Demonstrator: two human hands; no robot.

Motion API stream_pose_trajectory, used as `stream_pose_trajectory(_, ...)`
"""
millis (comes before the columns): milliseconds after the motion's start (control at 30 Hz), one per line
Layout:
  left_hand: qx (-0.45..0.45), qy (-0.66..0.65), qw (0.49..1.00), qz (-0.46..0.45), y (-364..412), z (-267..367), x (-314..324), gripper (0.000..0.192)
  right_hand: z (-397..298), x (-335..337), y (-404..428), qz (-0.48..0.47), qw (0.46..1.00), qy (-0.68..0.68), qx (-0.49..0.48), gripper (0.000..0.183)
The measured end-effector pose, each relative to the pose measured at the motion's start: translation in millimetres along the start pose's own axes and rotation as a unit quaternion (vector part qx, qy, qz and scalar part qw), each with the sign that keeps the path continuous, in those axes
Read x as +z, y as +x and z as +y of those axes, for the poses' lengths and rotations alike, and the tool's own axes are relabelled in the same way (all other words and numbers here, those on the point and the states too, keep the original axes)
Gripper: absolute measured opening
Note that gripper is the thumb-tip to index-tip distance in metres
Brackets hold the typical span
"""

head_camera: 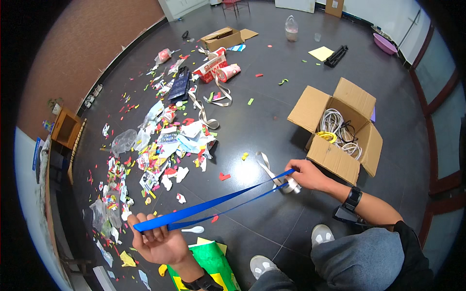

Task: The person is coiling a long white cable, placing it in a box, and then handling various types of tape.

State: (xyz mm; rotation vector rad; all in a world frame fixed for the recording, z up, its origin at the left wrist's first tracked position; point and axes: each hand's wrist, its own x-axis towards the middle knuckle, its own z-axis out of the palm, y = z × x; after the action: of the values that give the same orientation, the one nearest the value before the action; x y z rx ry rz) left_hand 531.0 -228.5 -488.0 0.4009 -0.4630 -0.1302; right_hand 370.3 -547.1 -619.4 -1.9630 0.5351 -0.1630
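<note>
A blue ribbon strap (211,202) is stretched in a long loop between my two hands. My left hand (158,238), palm up at the lower left, has the loop's end across its curled fingers. My right hand (305,175) pinches the other end between thumb and fingers. Just under the right hand, a whitish strap (265,163) with a rolled white part lies on the dark tiled floor. An open cardboard box (333,154) beyond my right hand holds coiled white, yellow and black cables (333,123). Below my left hand lies a green and yellow bag (213,260).
Scattered paper scraps and plastic film (164,145) cover the floor on the left. Farther off are red and white paper cups (227,72), another cardboard box (222,39), a plastic bottle (291,32) and a folded black tripod (336,56). A white spoon (193,229) lies near my left hand.
</note>
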Motion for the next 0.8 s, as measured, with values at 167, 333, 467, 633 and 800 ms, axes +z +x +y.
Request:
stream_pose_trajectory(167,0.025,0.166,0.971,0.168,-6,-4,-26,0.011,-17,5,-1,-0.092,0.969,0.213,0.089,0.018)
stream_pose_trajectory(333,-0.076,0.673,0.735,0.013,-20,-51,-62,0.034,-28,5,-7,-0.14,0.892,0.361,0.233,0.022)
stream_pose_trajectory(467,-0.018,0.734,0.658,-0.169,-50,-92,-33,0.047,-24,8,-8,-0.176,0.857,0.422,0.239,0.024)
stream_pose_trajectory(633,-0.092,0.645,0.65,-0.39,-71,-117,11,0.055,-48,17,-17,-0.185,0.818,0.481,0.256,0.025)
stream_pose_trajectory(800,-0.058,0.658,0.633,-0.403,-76,-123,-2,0.036,-41,22,-18,-0.214,0.789,0.522,0.243,0.032)
